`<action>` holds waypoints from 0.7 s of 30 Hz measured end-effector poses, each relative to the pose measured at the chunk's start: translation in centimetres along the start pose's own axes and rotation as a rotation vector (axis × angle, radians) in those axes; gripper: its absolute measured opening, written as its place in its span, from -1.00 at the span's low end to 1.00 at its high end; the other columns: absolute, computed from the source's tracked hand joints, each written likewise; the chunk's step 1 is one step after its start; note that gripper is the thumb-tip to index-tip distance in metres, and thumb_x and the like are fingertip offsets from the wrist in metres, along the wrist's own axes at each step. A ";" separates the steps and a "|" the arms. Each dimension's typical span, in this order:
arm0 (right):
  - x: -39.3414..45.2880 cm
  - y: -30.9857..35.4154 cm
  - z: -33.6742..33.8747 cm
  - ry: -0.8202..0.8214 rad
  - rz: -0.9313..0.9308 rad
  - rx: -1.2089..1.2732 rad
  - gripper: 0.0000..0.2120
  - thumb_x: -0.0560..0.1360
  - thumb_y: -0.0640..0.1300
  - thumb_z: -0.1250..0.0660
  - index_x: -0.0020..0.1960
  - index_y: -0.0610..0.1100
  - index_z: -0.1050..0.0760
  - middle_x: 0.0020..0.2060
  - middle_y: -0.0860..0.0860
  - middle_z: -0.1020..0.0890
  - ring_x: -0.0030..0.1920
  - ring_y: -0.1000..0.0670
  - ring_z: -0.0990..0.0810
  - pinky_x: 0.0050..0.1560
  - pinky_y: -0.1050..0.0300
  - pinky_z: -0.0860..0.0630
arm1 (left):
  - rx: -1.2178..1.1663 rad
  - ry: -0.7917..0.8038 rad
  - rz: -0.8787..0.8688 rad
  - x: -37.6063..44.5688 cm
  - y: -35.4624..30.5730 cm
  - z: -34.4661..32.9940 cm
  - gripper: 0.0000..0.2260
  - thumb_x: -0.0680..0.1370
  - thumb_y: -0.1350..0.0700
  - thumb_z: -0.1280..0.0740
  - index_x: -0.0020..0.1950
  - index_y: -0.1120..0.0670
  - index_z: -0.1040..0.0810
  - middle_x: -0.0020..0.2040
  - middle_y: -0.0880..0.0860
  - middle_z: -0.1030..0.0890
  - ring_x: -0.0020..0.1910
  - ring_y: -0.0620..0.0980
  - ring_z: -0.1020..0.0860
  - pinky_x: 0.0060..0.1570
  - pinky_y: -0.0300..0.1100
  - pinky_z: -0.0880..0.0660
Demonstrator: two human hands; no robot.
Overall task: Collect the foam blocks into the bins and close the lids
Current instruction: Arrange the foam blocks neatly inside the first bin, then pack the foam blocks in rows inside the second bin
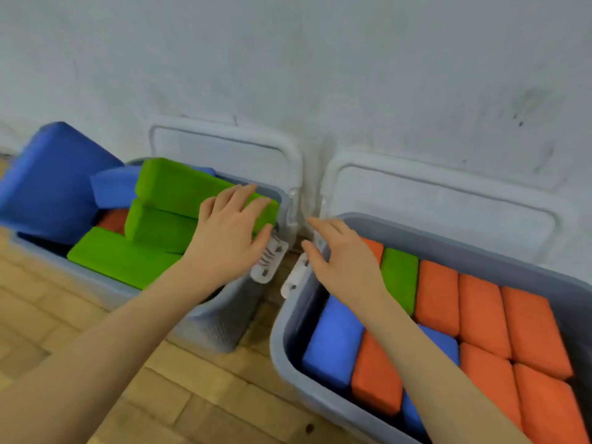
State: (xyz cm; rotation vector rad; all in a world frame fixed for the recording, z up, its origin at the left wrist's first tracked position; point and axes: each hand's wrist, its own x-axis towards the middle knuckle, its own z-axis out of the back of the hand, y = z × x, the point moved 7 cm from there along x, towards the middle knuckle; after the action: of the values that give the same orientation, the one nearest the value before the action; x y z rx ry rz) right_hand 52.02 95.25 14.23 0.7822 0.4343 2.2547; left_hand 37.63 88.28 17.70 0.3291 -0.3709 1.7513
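Observation:
Two grey bins stand side by side against a wall. The left bin (221, 318) is piled with green, blue and orange foam blocks that rise above its rim. My left hand (229, 232) rests with straight fingers on the end of the top green block (173, 184). The right bin (288, 341) holds orange, blue and green blocks packed flat. My right hand (342, 261) hovers with relaxed fingers over that bin's left rim, holding nothing. Both lids, the left lid (224, 149) and the right lid (432, 200), lean open against the wall.
A large blue block (48, 181) sticks out over the left bin's far left corner. White latches (269, 261) hang on the facing ends of the bins. A narrow gap of wooden floor (192, 395) runs between and in front of them.

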 end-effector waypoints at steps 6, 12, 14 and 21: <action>7.5 6.0 -8.2 0.153 -0.162 -0.091 -0.37 0.52 0.26 -0.14 0.51 0.19 0.01 0.48 -0.07 -0.16 0.38 -0.20 -0.30 0.28 -0.23 -0.34 | 0.163 -0.075 -0.026 2.0 12.3 2.3 -0.45 0.43 -0.14 -0.12 0.35 0.06 -0.45 0.43 0.23 -0.31 0.35 0.32 -0.30 0.20 0.20 -0.26; 10.6 7.6 -12.6 0.320 -0.326 -0.105 -0.29 0.38 0.44 -0.05 0.46 0.36 0.11 0.53 -0.01 0.02 0.50 -0.17 0.02 0.39 -0.40 0.05 | 0.025 0.108 0.061 4.2 19.4 2.2 -0.28 0.34 -0.44 -0.08 0.38 -0.09 -0.40 0.44 0.19 -0.30 0.27 0.36 -0.38 0.10 0.21 -0.36; 10.4 7.8 -12.6 0.314 -0.357 -0.097 -0.28 0.34 0.45 -0.02 0.46 0.33 0.03 0.52 0.02 -0.01 0.51 -0.14 0.04 0.37 -0.41 0.13 | -0.059 0.222 0.102 4.4 19.7 1.6 -0.28 0.37 -0.48 -0.09 0.45 -0.17 -0.22 0.51 0.15 -0.15 0.31 0.30 -0.35 0.10 0.12 -0.40; 10.3 9.4 -11.9 0.150 -0.340 -0.080 -0.26 0.32 0.48 -0.06 0.42 0.18 -0.19 0.36 0.01 -0.26 0.42 -0.13 -0.19 0.37 -0.37 0.16 | -0.241 0.136 -0.063 4.9 19.6 1.3 -0.45 0.47 -0.28 -0.23 0.33 0.05 -0.40 0.39 0.17 -0.36 0.25 0.35 -0.40 -0.13 0.13 -0.53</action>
State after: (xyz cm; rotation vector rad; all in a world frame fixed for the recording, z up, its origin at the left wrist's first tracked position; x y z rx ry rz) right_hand 33.72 95.06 14.13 0.4596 0.5037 2.0027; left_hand 17.48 88.22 19.54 0.0476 -0.4626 1.6370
